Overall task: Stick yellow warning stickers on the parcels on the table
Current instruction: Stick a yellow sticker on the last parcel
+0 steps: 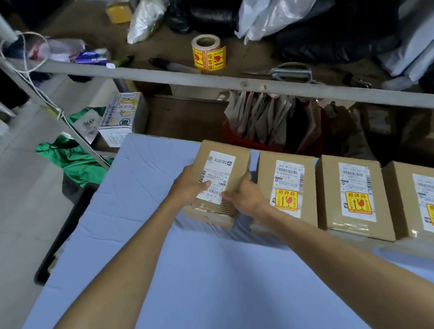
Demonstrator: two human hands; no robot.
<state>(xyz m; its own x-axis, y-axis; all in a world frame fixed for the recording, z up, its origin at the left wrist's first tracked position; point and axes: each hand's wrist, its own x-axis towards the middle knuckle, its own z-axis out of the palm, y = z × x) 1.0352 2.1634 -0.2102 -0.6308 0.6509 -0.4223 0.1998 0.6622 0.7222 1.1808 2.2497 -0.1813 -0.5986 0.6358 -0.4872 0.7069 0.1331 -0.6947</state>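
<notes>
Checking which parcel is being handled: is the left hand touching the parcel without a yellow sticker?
Touching. The head view shows the left hand holding the unstickered parcel, thumb on its white label.

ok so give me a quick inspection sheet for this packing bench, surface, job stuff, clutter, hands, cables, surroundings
surface: creased pale blue sheet, parcels lined along its far edge
job's things: leftmost parcel shows no yellow sticker; parcel two, parcel three and parcel four each carry one; sticker roll on the shelf behind
clutter: scissors and plastic bags on the shelf
hands: left hand and right hand both grip the leftmost parcel
cables: white cord tied to the shelf
surroundings: green bag and small carton on the floor; red crate of brown bags under the shelf
</notes>
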